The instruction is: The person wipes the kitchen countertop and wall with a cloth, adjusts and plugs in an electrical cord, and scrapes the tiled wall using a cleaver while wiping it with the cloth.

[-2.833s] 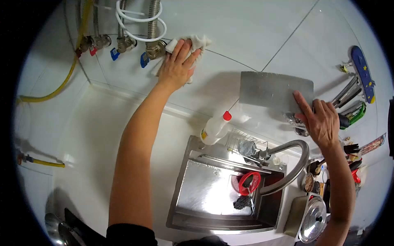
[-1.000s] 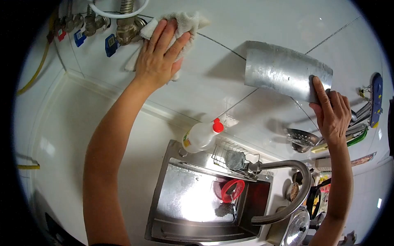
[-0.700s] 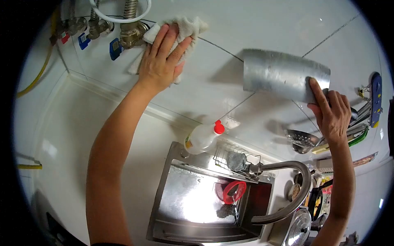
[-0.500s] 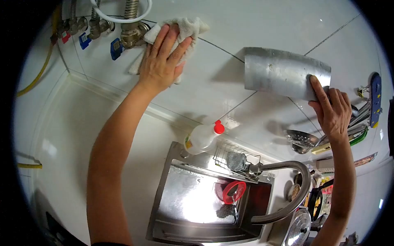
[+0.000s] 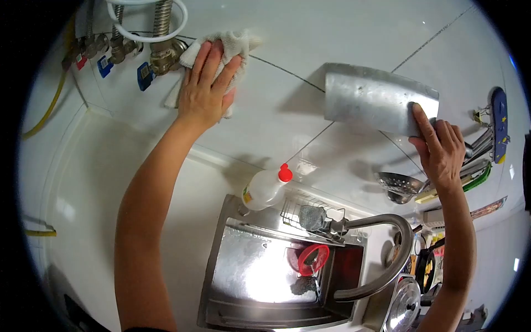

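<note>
My left hand (image 5: 203, 98) presses a crumpled off-white cloth (image 5: 241, 45) against the white tiled wall (image 5: 276, 33), fingers extended over it. Beside the cloth are metal pipe valves with blue handles (image 5: 145, 76). My right hand (image 5: 442, 146) grips what looks like a cleaver (image 5: 376, 99), its broad grey blade pointing left. The index finger lies along the blade while the other fingers curl round the mostly hidden handle. The blade is in front of the wall and casts a shadow there; whether it touches the tiles I cannot tell.
Below is a steel sink (image 5: 265, 271) with a red-rimmed strainer (image 5: 313, 260) and a curved faucet (image 5: 406, 232). A white bottle (image 5: 264, 188) with a red cap stands behind it. Utensils hang from a blue rack (image 5: 499, 124), including a perforated ladle (image 5: 398, 182).
The whole view has shifted slightly, so most things appear a little farther left. Both hands keep their grips, with little visible movement against the wall.
</note>
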The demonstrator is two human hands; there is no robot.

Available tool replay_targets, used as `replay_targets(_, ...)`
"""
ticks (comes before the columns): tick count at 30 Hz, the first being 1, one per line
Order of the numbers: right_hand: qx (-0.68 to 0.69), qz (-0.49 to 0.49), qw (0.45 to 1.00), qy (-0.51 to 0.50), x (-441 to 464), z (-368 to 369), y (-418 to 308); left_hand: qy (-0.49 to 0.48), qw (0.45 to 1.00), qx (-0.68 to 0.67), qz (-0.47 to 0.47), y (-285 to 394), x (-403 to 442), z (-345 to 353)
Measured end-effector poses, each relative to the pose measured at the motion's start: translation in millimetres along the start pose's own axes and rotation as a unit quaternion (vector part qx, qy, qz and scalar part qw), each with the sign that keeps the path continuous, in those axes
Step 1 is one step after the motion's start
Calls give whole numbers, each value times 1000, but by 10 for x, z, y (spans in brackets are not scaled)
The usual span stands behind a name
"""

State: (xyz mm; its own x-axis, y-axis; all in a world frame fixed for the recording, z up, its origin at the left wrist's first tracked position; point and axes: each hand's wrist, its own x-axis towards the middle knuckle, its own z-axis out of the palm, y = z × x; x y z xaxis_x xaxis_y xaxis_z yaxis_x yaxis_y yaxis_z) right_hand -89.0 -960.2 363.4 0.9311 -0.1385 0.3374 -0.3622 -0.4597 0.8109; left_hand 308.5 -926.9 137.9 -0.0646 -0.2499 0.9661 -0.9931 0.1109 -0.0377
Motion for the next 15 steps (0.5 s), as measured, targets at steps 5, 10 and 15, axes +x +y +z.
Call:
replay_targets(5,-15,-37,998,-46,-187,-78,183,-4,1000,7,-1,21,8,-21)
replay_targets(10,-13,0,999,-41,-267,-164,302,-1,1000,-3,-3,32,5,-18)
replay_targets(15,-17,-21,999,-36,-245,-207,381,1,1000,0,1,37,9,-25)
